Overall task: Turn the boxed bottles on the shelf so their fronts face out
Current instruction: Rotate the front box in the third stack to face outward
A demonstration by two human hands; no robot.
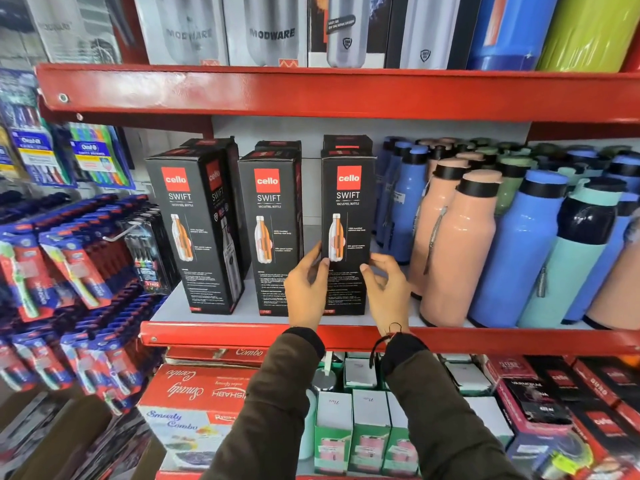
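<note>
Three black boxed bottles stand in a front row on the red shelf [242, 332]. The left box [194, 230] is angled, showing its front and one side. The middle box [272, 230] and the right box [348, 216] show their printed fronts toward me. More black boxes stand behind them. My left hand [306, 289] presses the right box's left edge and my right hand [388, 289] its right edge, low down, so both hands grip that box as it stands on the shelf.
Loose pink, blue and teal bottles [460, 244] crowd the shelf just right of the box. Toothbrush packs [69, 258] hang at the left. The red shelf above [311, 91] holds grey bottle boxes; red combo boxes [194, 393] sit below.
</note>
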